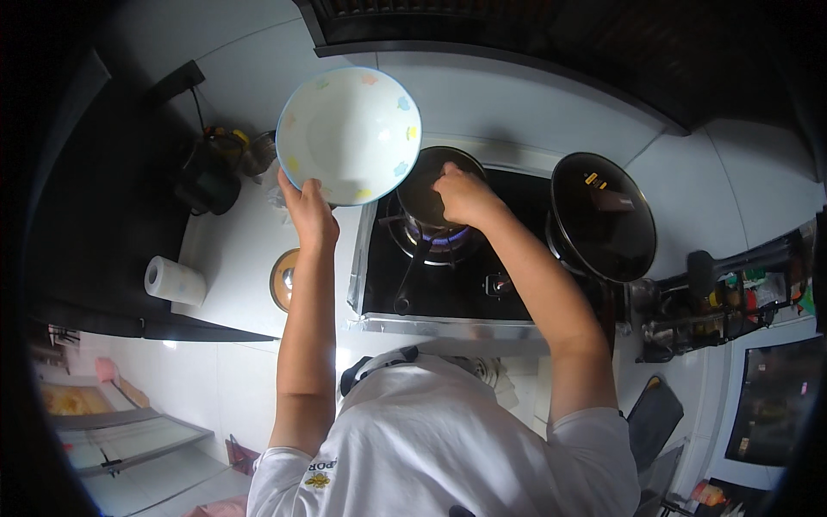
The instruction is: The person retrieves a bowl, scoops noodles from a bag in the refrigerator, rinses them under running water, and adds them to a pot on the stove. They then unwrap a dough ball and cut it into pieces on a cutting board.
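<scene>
My left hand (309, 210) grips the near rim of a white bowl (342, 132) with a blue edge and small coloured motifs. Tilted so that its inside faces me, the bowl looks empty. My right hand (470, 194) is over a dark saucepan (420, 184), fingers bent; whether they hold anything small is hidden. The pan stands on the left burner of a black gas hob (517, 245), its handle (410, 274) pointing towards me. A blue flame (446, 240) burns beneath it. What lies inside the pan is too dim to tell.
On the right burner stands a large lidded pan (604, 220). A paper towel roll (174, 281), a round pan lid (283, 281) and a black appliance (208, 181) are on the left counter (239, 258). A utensil and bottle rack (717, 304) stands at right. A dark range hood (517, 52) overhangs the back.
</scene>
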Tool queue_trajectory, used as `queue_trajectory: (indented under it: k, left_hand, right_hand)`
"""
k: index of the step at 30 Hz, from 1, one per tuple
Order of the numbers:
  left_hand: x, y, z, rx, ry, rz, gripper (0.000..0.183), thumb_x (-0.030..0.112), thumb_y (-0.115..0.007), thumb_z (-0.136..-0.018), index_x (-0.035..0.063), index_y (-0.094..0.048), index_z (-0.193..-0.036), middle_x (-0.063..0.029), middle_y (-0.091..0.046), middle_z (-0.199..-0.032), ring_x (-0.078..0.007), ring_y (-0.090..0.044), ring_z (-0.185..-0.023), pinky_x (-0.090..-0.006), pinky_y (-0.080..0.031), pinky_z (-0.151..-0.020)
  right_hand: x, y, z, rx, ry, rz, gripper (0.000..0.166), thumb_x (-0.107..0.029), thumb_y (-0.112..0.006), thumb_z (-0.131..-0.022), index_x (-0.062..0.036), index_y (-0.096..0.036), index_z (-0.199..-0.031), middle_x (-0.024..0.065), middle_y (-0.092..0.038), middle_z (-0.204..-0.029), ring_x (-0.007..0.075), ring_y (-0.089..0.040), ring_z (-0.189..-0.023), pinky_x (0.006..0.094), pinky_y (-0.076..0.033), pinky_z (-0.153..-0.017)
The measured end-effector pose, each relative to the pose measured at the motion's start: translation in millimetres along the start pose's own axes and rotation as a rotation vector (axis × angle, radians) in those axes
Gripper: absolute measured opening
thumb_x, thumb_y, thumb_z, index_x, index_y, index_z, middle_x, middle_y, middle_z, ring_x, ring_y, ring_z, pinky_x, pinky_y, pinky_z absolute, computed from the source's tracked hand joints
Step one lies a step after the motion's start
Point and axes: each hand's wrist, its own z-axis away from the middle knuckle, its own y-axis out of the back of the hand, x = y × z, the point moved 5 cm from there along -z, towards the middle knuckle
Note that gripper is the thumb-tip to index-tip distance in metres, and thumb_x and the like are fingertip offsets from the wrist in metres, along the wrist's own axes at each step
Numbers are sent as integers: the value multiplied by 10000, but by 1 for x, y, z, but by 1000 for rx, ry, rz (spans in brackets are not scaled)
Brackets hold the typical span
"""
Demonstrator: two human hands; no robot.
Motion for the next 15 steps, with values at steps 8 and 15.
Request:
queue_trajectory:
  k: [8, 15]
  left_hand:
    - [1, 12, 8, -37, 27, 9, 547, -9, -393, -827, 35, -282, -1361, -138, -446, -1222, -215, -439, -1099, -309, -330, -973]
    - [21, -8, 15, -132, -112, -160, 525, 12, -380, -838, 1, -280, -1353, -151, -428, -1246, -221, -437, -1117, -307, -340, -970]
  right_hand:
    - [-2, 73, -8, 295, -166, -389, 424, -29, -522, -778, -34, -549, -1201, 146, -646, -996, 272, -623, -926, 337, -488, -820]
    - [-19, 96, -19, 455, -310, -728, 329, -88, -548, -883, 29, -540, -1191, 151, -646, -1042, 234, -619, -964, 312, -481, -868]
